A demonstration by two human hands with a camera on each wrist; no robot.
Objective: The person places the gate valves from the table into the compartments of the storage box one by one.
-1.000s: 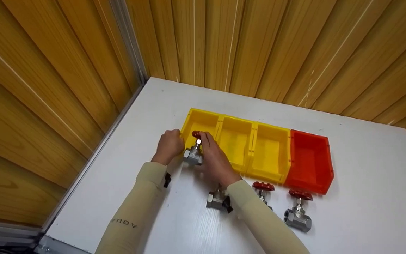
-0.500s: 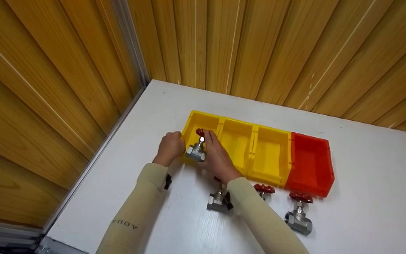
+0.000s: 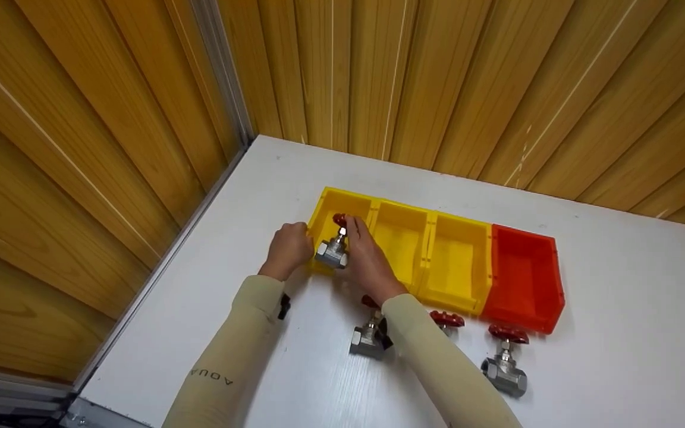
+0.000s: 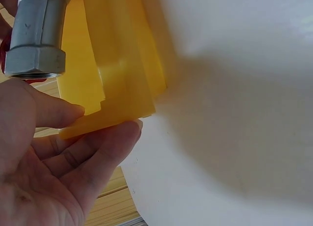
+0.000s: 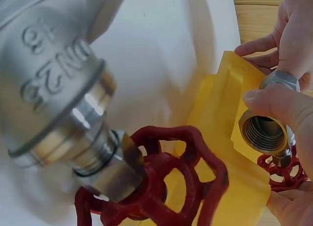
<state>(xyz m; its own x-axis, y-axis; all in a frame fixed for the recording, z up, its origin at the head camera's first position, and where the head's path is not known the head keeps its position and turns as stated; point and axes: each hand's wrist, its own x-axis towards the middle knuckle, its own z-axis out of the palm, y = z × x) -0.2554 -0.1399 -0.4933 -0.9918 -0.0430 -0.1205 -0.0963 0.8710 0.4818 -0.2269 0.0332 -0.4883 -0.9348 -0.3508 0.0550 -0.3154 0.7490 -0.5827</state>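
My left hand (image 3: 291, 246) pinches the side wall of the leftmost yellow bin (image 3: 348, 200). In the left wrist view the thumb is on one face of the wall and the fingers (image 4: 110, 150) are on the other. My right hand (image 3: 371, 257) grips a metal valve (image 3: 333, 252) with a red handwheel (image 3: 340, 219), tilted over the front part of that bin. The right wrist view shows the thumb (image 5: 281, 104) lying on the valve body, just above its threaded opening (image 5: 264, 134). Part of the valve is hidden behind the right hand.
Two more yellow bins (image 3: 401, 208) and a red bin (image 3: 524, 238) continue the row to the right. In front stand a valve (image 3: 367, 340) near the right wrist, a valve (image 3: 447, 319) partly behind the sleeve, and a valve (image 3: 505, 373) farther right. Wood-look panels (image 3: 437, 77) border the white table (image 3: 616, 285).
My right hand has moved the valve slightly forward and to the right, farther over the leftmost bin. The left hand keeps its hold on the bin wall.
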